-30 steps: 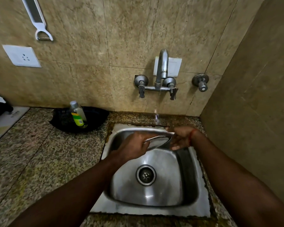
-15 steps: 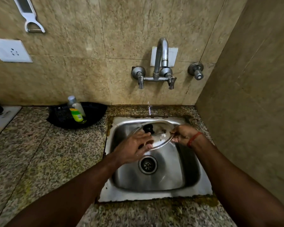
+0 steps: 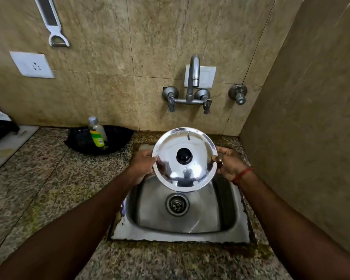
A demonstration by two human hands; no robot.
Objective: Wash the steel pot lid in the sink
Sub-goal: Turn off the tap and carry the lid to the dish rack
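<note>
The round steel pot lid (image 3: 185,172) with a black knob is held up over the back half of the steel sink (image 3: 180,221), its top side tilted toward me. My left hand (image 3: 142,164) grips its left rim and my right hand (image 3: 229,165), with a red thread on the wrist, grips its right rim. The wall tap (image 3: 192,81) stands above and behind the lid; no water stream is visible.
A black pan (image 3: 79,141) with a green-labelled bottle (image 3: 98,133) in it sits on the granite counter (image 3: 38,188) left of the sink. A tiled side wall (image 3: 311,118) rises close on the right. A white peeler (image 3: 53,23) and a socket (image 3: 31,64) are on the back wall.
The lid was low in the sink, near flat, under my hands. Both hands have lifted it and tilted it up so its knob side faces me.
</note>
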